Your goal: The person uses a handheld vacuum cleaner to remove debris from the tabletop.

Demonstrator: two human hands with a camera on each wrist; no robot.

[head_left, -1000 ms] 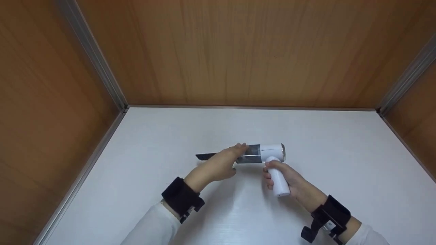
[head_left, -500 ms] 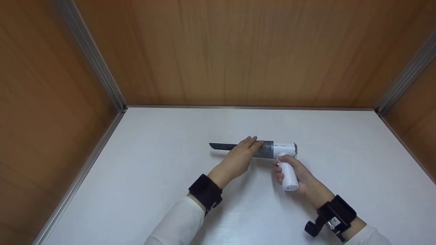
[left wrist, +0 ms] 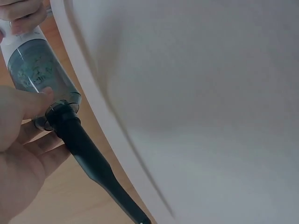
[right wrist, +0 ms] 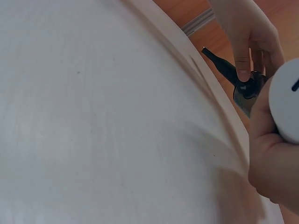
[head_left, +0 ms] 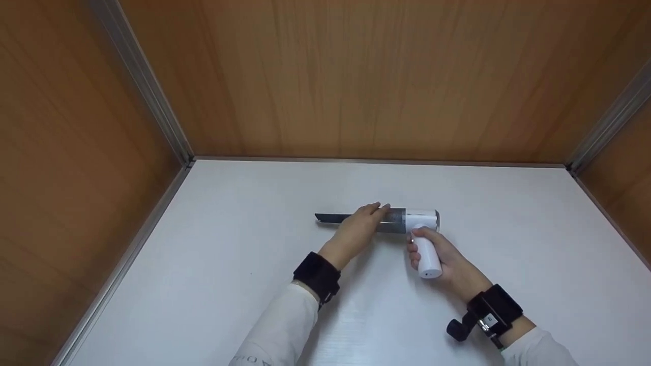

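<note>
A small handheld vacuum [head_left: 407, 221] hangs just above the white tabletop [head_left: 229, 264], with a white body, a clear dust cup [left wrist: 35, 67] and a long black nozzle [head_left: 333, 218] that points left. My right hand [head_left: 440, 256] grips its white handle [head_left: 426, 256], whose round end shows in the right wrist view [right wrist: 286, 100]. At the joint between cup and nozzle [left wrist: 63, 116], my left hand [head_left: 363, 226] pinches the barrel with thumb and fingers [right wrist: 243, 60].
Wooden walls [head_left: 356, 76] with metal corner strips [head_left: 147, 86] enclose the white table at the back, left and right. Both wrists wear black camera straps [head_left: 318, 277].
Both hands and the vacuum moved right and slightly away from me over the last second, then settled. The grips look the same.
</note>
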